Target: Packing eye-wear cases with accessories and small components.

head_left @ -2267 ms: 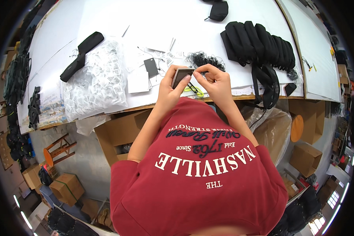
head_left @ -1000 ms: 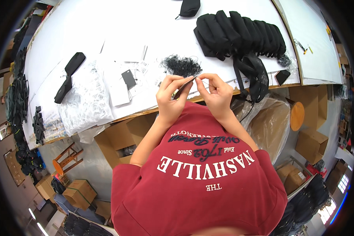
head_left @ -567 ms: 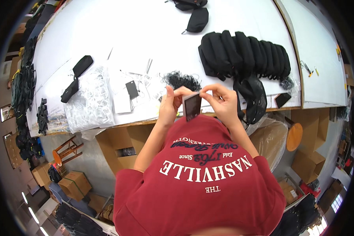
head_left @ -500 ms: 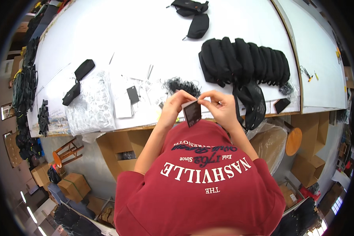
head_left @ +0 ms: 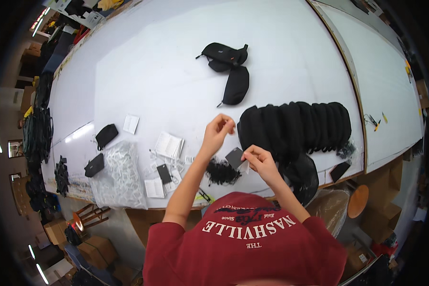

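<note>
My right hand (head_left: 261,161) pinches a dark grey hang tag (head_left: 234,158) by its edge, above the table's front part. A bit of white paper shows just below that tag. Farther forward and to the left, my left hand (head_left: 218,132) is raised with its thumb and fingers pressed together. Whatever they hold, if anything, is too thin to make out. Beneath the tag lies a tangle of black cords (head_left: 222,171). Right beside my hands stands a long row of black zip pouches (head_left: 295,125).
More black pouches (head_left: 236,86) lie farther back. To the left are white leaflets (head_left: 168,145), another dark tag (head_left: 164,173), a clear bag of white pieces (head_left: 120,176) and two small black pouches (head_left: 107,136). A dark flat item (head_left: 339,171) sits near the right front edge.
My hands were together at the tag near my chest. Now they are apart and farther forward, the left one away from the tag, the right still holding it. The view has tilted up.
</note>
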Demonstrator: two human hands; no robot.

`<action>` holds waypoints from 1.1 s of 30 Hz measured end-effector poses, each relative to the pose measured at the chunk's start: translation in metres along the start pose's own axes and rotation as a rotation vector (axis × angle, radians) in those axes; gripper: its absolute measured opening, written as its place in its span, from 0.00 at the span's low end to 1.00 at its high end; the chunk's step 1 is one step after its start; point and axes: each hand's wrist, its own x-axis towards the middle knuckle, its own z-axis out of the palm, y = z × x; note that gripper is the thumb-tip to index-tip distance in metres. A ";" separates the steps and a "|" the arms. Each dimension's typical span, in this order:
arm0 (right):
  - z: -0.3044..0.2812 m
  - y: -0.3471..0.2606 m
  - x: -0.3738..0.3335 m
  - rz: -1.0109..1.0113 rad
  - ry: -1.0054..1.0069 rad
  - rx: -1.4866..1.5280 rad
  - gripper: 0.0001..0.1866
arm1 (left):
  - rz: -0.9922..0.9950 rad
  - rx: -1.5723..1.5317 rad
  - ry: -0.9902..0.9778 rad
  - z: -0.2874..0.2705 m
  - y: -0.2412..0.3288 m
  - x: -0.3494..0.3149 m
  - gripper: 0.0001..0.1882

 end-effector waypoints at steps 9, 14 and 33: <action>-0.037 0.007 0.004 0.196 0.090 0.118 0.09 | -0.257 1.221 0.102 -0.035 -0.094 0.234 0.59; -0.049 0.001 -0.010 0.217 0.166 0.130 0.09 | 0.130 1.176 0.312 -0.040 -0.117 0.247 0.31; -0.018 0.043 -0.063 -0.065 0.241 -0.163 0.08 | 0.088 0.854 0.315 -0.044 -0.039 -0.093 0.17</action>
